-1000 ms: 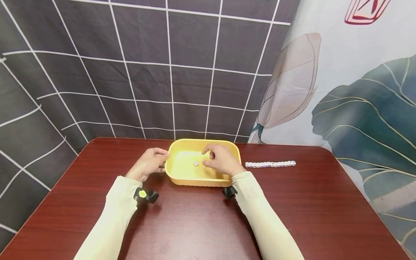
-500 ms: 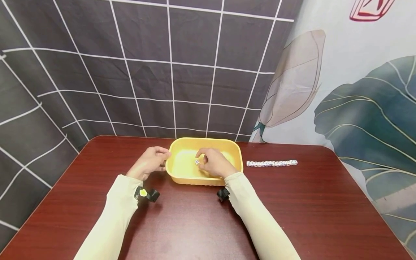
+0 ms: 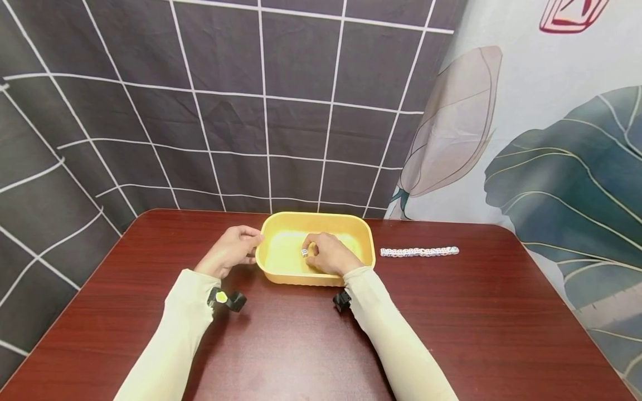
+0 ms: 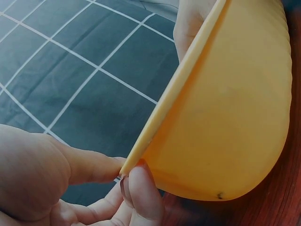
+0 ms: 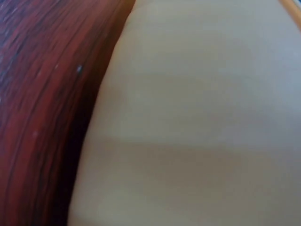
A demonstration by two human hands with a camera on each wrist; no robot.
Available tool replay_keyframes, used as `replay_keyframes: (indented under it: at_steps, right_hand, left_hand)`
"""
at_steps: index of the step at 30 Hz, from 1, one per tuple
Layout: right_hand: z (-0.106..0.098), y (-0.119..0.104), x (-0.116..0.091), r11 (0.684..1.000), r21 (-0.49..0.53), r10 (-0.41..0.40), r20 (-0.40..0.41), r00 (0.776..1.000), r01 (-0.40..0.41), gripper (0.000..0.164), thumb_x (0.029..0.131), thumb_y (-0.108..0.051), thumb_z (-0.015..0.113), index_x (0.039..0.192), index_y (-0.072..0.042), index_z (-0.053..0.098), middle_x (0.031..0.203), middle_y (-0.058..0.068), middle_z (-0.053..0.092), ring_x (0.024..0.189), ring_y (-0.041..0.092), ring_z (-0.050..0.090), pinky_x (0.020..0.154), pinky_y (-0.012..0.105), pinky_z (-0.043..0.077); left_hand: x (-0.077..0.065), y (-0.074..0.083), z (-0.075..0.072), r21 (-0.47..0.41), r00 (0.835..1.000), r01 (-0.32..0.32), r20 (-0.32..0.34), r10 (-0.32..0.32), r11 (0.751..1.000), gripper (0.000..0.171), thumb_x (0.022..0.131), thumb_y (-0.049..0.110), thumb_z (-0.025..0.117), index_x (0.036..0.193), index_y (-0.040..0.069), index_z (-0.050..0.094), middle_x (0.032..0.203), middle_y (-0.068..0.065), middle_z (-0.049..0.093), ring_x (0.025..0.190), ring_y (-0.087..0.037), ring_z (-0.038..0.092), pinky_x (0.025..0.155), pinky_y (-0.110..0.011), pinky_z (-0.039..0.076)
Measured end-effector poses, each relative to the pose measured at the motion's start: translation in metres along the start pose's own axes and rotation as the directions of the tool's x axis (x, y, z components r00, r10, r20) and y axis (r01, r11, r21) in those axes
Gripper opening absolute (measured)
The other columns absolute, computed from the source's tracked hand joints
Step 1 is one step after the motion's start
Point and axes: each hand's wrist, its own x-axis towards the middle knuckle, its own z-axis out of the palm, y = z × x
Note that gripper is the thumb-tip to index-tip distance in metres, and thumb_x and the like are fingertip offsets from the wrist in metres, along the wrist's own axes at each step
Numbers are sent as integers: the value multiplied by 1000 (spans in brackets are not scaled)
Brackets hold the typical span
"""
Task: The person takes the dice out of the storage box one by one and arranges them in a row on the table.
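Note:
A yellow plastic basin (image 3: 281,277) stands on the table near its back edge. My left hand (image 3: 228,252) pinches the basin's left rim between thumb and finger, as the left wrist view shows with the basin's wall (image 4: 225,108) close by. Inside the basin, my right hand (image 3: 331,255) has its thumb and index finger curled at a small white die (image 3: 305,252), pinching it low over the floor. In the right wrist view the basin's pale outer wall (image 5: 188,108) fills most of the picture, and the right fingers are hidden there.
Right of the basin, a straight row of small white dice (image 3: 418,252) lies on the dark red wooden table (image 3: 501,312). Behind the table hang a grey gridded cloth (image 3: 296,128) and a leaf-patterned curtain (image 3: 451,128).
My right hand has moved left and down to the die, and its fingers have closed on it. The left hand has kept its hold on the rim.

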Motion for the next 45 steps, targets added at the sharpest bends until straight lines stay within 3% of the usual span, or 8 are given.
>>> replay_keyframes:
  at_steps: [5, 15, 26, 36, 45]
  right_hand:
    - [1, 0, 1, 999, -46, -20, -15, 1000, 19, 8, 89, -7, 73, 94, -10, 68, 70, -3, 51, 66, 12, 47, 62, 24, 39]
    - [0, 0, -1, 997, -80, -2, -40, 999, -2, 8, 89, -11, 75, 92, -13, 68, 74, -1, 56, 68, 13, 51, 63, 25, 42]
    - [-20, -3, -10, 999, -50, 0, -56, 998, -3, 8, 89, -16, 77, 90, -14, 69, 70, -3, 52, 64, 10, 48, 60, 23, 38]
    - [-42, 3, -16, 998, -10, -55, -64, 996, 55, 7, 90, -15, 75, 93, -10, 70, 71, -3, 48, 65, 9, 45, 63, 23, 37]
    - [-56, 12, -26, 991, -17, -130, -123, 984, 129, 8, 87, -14, 78, 90, -12, 71, 72, -3, 50, 68, 10, 47, 66, 24, 40]
  left_hand:
    - [1, 0, 0, 0, 1000, 1, 2, -1, 1000, 36, 104, 13, 55, 132, -9, 48, 95, -7, 63, 76, -10, 61, 66, -20, 57]
    - [2, -3, 0, 0, 1000, 7, 2, -7, 1000, 36, 104, 13, 55, 133, -9, 49, 96, -7, 63, 76, -11, 60, 64, -19, 57]
    - [2, -1, -1, 10, 1000, 5, -3, -5, 1000, 36, 104, 13, 55, 133, -8, 49, 97, -8, 64, 77, -11, 61, 67, -20, 58]
    - [1, -1, -1, 27, 1000, 3, -7, -3, 1000, 37, 104, 14, 55, 132, -8, 50, 94, -5, 63, 76, -11, 61, 67, -21, 58]
    - [2, -1, -1, 35, 1000, 11, -16, -11, 999, 37, 104, 15, 56, 132, -8, 50, 94, -5, 62, 76, -11, 61, 70, -24, 60]
